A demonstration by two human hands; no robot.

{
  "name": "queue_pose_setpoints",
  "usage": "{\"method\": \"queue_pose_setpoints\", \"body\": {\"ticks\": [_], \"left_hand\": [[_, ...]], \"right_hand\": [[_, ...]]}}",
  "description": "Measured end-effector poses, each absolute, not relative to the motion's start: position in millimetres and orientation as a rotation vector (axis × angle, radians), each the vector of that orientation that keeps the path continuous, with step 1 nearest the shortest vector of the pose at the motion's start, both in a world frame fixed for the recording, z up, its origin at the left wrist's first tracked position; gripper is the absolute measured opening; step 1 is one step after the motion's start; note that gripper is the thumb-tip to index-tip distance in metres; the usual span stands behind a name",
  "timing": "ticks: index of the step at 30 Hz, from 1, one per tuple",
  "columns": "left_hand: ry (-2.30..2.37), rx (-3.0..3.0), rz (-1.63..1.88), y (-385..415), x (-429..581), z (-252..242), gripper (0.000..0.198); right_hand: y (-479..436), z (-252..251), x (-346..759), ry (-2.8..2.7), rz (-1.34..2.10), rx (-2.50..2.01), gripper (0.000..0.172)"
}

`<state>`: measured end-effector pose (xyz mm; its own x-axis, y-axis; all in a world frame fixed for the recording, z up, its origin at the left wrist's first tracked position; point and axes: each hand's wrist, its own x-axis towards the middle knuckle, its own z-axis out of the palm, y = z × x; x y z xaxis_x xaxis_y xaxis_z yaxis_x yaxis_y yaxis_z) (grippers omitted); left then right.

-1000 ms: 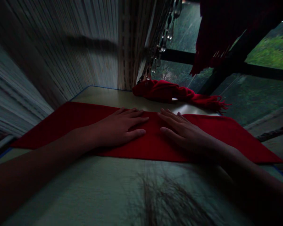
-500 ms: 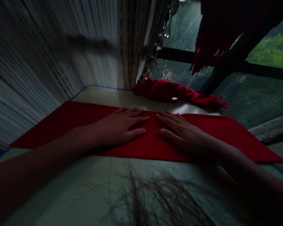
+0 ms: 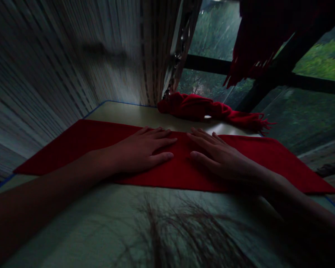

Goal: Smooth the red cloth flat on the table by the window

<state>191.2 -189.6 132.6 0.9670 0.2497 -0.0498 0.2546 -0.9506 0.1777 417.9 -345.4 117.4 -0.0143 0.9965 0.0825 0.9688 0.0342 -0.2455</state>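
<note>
A flat red cloth (image 3: 181,167), perhaps a folded scarf, stretches across the table from the left edge to the right. My left hand (image 3: 145,149) lies flat on it, palm down, with fingers apart and pointing right. Facing it, my right hand (image 3: 214,152) also rests palm down on the cloth, its fingers spread and its fingertips near the far edge. A narrow strip of red fabric shows between the two hands. Neither hand grips anything.
Behind the cloth, a bunched red fringed scarf (image 3: 195,106) lies along the far side of the pale table (image 3: 123,109). Another dark red fringed cloth (image 3: 254,41) hangs before the window. A striped curtain (image 3: 114,74) borders the left. Blurred hair (image 3: 167,230) crosses the bottom foreground.
The right hand has shifted very slightly to the right on the cloth. My left hand and the red cloth look almost unchanged. The curtain by the window has swayed a little.
</note>
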Motion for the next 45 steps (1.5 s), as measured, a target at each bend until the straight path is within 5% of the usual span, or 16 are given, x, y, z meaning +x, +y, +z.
{"method": "queue_pose_setpoints", "body": {"ticks": [45], "left_hand": [[0.387,2.949,-0.046,-189.9,191.7,134.0,0.061]], "right_hand": [[-345.9,119.1,416.0,-2.067,0.182,-2.039,0.076]]}}
